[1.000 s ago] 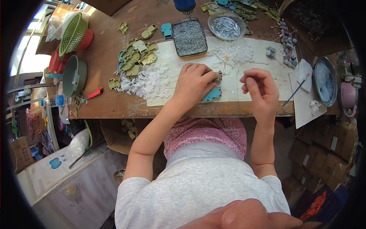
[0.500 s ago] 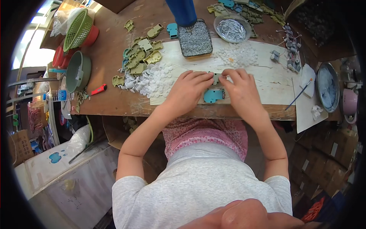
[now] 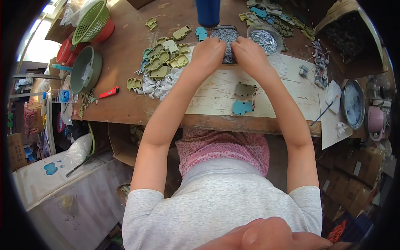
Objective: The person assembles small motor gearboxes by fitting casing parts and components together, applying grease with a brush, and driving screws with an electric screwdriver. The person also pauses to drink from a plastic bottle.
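Note:
My left hand [image 3: 208, 52] and my right hand [image 3: 246, 53] are stretched forward side by side, fingers curled down over the black tray of small screws [image 3: 227, 31]. What the fingertips hold is hidden. A blue power tool [image 3: 207, 12] hangs just above the tray, beside my left hand. Behind my hands, on the white board [image 3: 208, 98], lie an olive plastic part [image 3: 245, 88] with thin wires and a blue plastic part [image 3: 242, 107].
Olive and teal parts [image 3: 162, 60] and white discs [image 3: 160, 86] are piled left of the board. A bowl of metal pins [image 3: 266, 39] sits by the tray. A green basket [image 3: 91, 18], green bowl [image 3: 85, 75] and red cutter [image 3: 109, 92] lie left; a round tin [image 3: 354, 102] right.
Both hands let go of the olive part, which now lies on the board above the blue part, and reached forward to the screw tray.

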Tool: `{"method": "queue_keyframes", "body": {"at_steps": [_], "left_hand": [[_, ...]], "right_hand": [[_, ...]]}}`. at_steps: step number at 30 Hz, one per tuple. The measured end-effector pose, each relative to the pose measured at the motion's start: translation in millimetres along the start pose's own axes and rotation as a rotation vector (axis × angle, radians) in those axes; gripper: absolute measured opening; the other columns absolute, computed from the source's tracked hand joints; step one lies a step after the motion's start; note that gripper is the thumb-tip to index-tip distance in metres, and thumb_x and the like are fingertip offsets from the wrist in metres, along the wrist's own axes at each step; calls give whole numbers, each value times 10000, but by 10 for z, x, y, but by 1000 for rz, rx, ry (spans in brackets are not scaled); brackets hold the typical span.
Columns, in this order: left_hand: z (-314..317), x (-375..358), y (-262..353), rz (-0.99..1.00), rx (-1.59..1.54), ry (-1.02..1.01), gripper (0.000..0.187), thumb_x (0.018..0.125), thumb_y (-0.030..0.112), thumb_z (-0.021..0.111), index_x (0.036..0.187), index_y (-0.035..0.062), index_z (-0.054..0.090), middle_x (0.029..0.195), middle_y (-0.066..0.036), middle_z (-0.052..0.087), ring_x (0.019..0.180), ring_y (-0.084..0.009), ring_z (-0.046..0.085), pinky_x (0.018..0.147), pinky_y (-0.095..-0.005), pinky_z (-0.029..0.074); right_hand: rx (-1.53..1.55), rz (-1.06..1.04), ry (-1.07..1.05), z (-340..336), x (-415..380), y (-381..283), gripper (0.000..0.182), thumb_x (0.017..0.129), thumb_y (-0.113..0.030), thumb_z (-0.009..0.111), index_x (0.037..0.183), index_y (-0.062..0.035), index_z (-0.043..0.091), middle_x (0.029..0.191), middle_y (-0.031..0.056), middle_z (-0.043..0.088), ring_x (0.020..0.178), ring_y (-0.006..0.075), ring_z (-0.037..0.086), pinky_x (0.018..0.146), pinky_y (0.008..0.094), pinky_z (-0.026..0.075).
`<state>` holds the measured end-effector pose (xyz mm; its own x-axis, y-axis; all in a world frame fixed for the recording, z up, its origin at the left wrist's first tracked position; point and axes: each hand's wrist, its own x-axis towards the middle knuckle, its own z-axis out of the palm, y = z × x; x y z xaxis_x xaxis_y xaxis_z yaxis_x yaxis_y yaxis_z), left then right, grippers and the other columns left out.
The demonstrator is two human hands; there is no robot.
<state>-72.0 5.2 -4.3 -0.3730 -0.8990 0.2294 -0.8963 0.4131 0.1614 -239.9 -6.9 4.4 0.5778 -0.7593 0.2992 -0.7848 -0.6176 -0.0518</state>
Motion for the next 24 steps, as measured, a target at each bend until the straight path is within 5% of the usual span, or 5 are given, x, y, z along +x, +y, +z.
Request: {"method": "queue_keyframes", "body": {"at_steps": [9, 14, 19, 24], "left_hand": [[23, -22, 20, 38, -163, 213, 81, 806, 160, 653, 866, 109, 672, 804, -62, 620, 811, -281, 615, 699, -411, 496], [28, -58, 29, 72, -321, 300, 70, 781, 104, 645, 847, 100, 669, 797, -57, 655, 789, -271, 619, 676, -396, 472], [-136, -281, 257, 83, -589, 307, 103, 750, 68, 672, 852, 75, 665, 806, -57, 670, 754, -252, 611, 678, -387, 460], [-203, -657, 486, -217, -1001, 102, 144, 783, 131, 722, 901, 57, 682, 834, -58, 686, 679, -193, 576, 671, -340, 466]], "right_hand": [[538, 91, 71, -284, -296, 51, 125, 840, -7, 589, 953, -32, 635, 877, 86, 636, 800, 245, 632, 690, 349, 499], [854, 332, -2, -521, -713, -94, 123, 849, 7, 626, 971, -6, 638, 838, 88, 681, 702, 170, 617, 666, 304, 493], [732, 257, -38, -491, -901, -75, 119, 841, -5, 650, 958, -6, 631, 817, 95, 666, 687, 197, 632, 644, 312, 493], [633, 110, -1, -502, -862, -21, 96, 820, -11, 667, 889, -14, 599, 808, 97, 618, 691, 226, 613, 615, 340, 478]]}}
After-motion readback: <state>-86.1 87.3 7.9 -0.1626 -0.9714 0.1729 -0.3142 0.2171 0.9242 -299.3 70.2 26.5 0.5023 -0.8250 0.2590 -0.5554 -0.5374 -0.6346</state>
